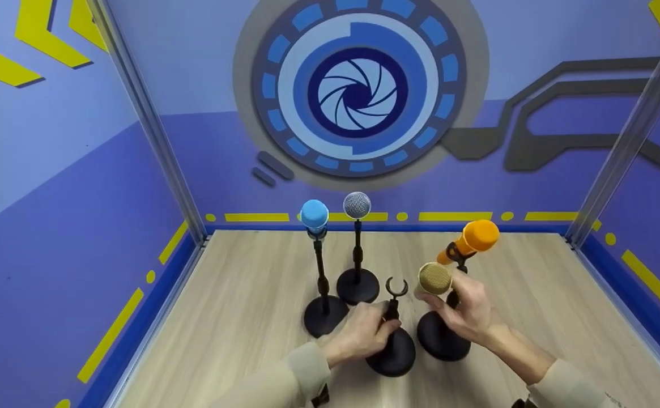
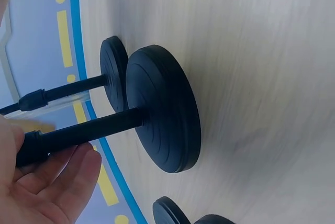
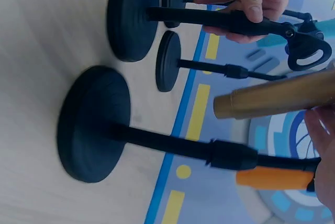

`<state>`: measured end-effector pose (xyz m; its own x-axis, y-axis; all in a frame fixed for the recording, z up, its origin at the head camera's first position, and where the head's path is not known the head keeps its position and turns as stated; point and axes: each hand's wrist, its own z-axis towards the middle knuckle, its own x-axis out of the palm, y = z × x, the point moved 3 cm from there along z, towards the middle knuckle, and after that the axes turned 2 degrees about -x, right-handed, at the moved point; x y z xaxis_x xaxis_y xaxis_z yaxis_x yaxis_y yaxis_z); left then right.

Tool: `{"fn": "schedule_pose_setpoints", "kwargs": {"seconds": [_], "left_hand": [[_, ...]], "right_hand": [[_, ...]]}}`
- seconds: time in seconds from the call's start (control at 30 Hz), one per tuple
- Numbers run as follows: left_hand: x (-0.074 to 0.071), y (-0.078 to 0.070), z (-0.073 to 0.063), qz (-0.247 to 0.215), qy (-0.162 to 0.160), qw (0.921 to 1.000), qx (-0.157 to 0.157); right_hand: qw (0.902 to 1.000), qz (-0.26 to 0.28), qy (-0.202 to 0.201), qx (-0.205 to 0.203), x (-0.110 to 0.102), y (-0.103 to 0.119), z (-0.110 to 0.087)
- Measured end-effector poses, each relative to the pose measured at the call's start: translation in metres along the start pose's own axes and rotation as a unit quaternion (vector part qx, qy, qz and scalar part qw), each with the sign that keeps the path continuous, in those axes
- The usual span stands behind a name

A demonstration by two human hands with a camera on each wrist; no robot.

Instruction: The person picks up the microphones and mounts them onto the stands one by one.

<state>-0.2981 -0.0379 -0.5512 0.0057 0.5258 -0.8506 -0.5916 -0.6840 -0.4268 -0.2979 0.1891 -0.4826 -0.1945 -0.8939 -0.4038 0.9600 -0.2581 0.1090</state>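
My left hand (image 1: pixel 358 330) grips the pole of a black microphone stand (image 1: pixel 396 357), whose open clip (image 1: pixel 397 288) at the top holds nothing. In the left wrist view the fingers (image 2: pixel 78 182) wrap the pole's collar, above the round base (image 2: pixel 165 111). My right hand (image 1: pixel 472 309) holds a gold microphone (image 1: pixel 435 279), its mesh head up. In the right wrist view its tapered handle (image 3: pixel 277 96) points toward the held stand's clip (image 3: pixel 309 51), apart from it. Just beyond the right hand, an orange microphone (image 1: pixel 480 236) leans in the clip of another stand (image 1: pixel 444 339).
A blue microphone (image 1: pixel 314 214) stands on its stand (image 1: pixel 326 317) to the left. Behind it is a silver-headed microphone (image 1: pixel 357 205) on a further stand (image 1: pixel 358 287). Patterned walls (image 1: pixel 205 147) close in the wooden table (image 1: pixel 239 294) at the back and both sides.
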Motion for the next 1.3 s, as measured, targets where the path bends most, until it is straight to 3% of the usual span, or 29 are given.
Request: {"fn": "schedule_pose_setpoints", "kwargs": {"seconds": [0.17, 0.6, 0.8, 1.0, 1.1, 1.3], "left_hand": [[0.002, 0.0, -0.001, -0.015, -0.012, 0.9998, 0.006], [0.002, -0.003, -0.003, -0.017, -0.016, 0.9997, 0.005], [0.007, -0.007, -0.005, -0.028, -0.02, 0.9992, 0.021], [0.009, -0.006, -0.005, -0.034, -0.029, 0.998, 0.045], [0.009, -0.005, -0.005, -0.037, -0.025, 0.998, 0.045], [0.007, -0.005, -0.005, -0.024, -0.019, 0.9988, 0.038]], "right_hand": [[0.9998, -0.018, 0.001, 0.004, 0.008, -0.006, 0.005], [0.9998, 0.012, 0.015, -0.011, 0.028, -0.007, 0.022], [0.9984, 0.032, 0.035, -0.031, 0.036, -0.007, 0.02], [0.9952, 0.079, 0.059, -0.004, 0.039, -0.01, 0.014], [0.9931, 0.096, 0.068, 0.006, 0.039, -0.01, 0.014], [0.994, 0.09, 0.062, -0.011, 0.04, -0.013, 0.015]]}}
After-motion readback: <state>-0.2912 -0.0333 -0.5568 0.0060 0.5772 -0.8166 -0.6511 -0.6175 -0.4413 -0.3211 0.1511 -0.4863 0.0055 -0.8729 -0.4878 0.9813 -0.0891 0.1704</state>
